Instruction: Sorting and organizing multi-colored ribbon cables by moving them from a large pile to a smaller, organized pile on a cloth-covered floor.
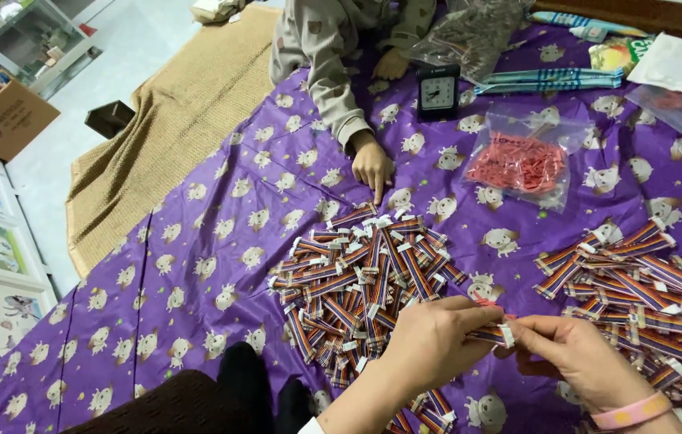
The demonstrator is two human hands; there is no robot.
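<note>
Left hand (429, 341) and right hand (570, 354) pinch one small striped packet (492, 332) between closed fingertips, at 5 o'clock of the sheet. It sits between the central pile of packets (361, 277) and the pile at 3 o'clock (647, 277). Judged light, thin, flexible, glossy and probably slippery; best gripped at its white end tabs. Another person's hand (373, 165) rests at 12 o'clock of the central pile.

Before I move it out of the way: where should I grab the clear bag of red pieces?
Probably pinch the clear bag of red pieces at its empty top edge, reaching from the little black clock side. It lies flat, contents bunched in the middle, and that upper margin looks loose and free.
</note>
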